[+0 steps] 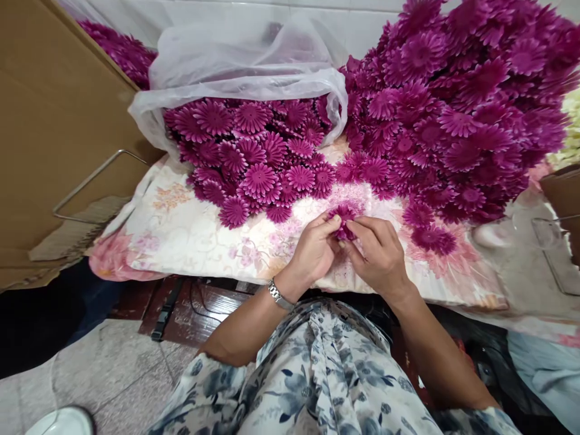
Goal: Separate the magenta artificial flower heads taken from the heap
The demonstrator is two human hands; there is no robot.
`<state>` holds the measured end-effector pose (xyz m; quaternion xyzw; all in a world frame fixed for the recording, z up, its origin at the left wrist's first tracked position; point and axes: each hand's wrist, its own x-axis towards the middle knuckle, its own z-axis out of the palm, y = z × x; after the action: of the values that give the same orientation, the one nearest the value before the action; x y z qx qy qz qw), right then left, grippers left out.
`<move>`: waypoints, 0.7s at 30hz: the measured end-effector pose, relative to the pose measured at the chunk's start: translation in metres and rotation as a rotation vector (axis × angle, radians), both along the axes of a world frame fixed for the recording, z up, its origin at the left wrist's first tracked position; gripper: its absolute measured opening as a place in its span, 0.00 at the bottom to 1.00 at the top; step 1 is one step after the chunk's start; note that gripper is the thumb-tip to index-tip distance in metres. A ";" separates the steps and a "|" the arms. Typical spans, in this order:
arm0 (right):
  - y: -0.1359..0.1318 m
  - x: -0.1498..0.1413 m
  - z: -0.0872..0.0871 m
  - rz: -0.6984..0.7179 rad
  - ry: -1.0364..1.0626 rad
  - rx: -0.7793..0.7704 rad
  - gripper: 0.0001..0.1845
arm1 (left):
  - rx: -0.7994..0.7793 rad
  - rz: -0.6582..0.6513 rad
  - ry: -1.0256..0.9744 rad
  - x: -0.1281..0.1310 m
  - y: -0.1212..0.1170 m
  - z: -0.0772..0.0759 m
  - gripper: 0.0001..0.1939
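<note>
A purple artificial flower (343, 219) is held between my two hands, just over the front part of the cloth-covered table. My left hand (317, 244) pinches its left side, thumb on top. From the right, my right hand (377, 251) grips the petals with thumb and fingers closed; the fingertips partly cover the flower. Beyond my hands, loose purple flower heads (260, 180) spill from a clear plastic bag (244, 84). A taller heap of the same flowers (435, 121) rises to the right, with a few flowers (432, 240) lying near its front edge.
The table wears a floral cloth (181, 241). At the left stands a cardboard box (63, 121) with a bent wire (90, 184). Another carton (562, 199) is at the right edge, near pale yellow flowers (571, 130). White tiles back the table.
</note>
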<state>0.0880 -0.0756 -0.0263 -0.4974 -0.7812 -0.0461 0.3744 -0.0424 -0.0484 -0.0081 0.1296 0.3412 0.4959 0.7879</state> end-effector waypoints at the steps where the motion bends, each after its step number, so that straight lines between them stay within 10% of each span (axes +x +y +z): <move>1: -0.003 0.000 0.001 0.035 0.028 -0.024 0.14 | 0.004 0.011 0.012 -0.002 0.000 -0.001 0.05; 11: 0.000 0.007 0.002 0.038 0.692 -0.546 0.13 | 0.196 0.003 0.174 -0.006 -0.010 -0.005 0.09; 21: 0.000 0.016 -0.006 0.113 0.811 -0.583 0.09 | 0.195 -0.098 0.202 -0.004 -0.013 -0.011 0.12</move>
<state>0.1041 -0.0757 -0.0324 -0.5161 -0.5789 0.3916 0.4952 -0.0463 -0.0616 -0.0191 0.2711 0.3623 0.4722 0.7565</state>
